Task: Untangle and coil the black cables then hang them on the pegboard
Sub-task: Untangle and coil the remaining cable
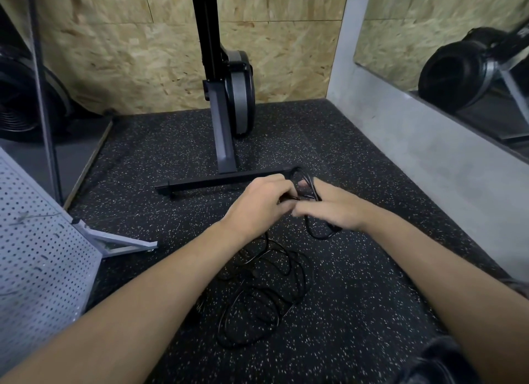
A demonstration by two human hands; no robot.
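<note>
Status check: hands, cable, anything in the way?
Left hand and right hand: both grip the coil. Loose cable in loops on the floor below. Pegboard off left, machine base bar just beyond the hands.

The bare left forearm (160, 275) and bare right forearm (423, 255) reach forward and converge on a small coil of thin black cable (311, 186). The left hand (259, 200) sits just left of the coil, knuckles up, fingers curled in and pinching its strands. The right hand (333, 209) lies just right of it, back upward, gripping the coil (loops show beyond and beneath the hand), one finger stretched towards the left hand
</note>
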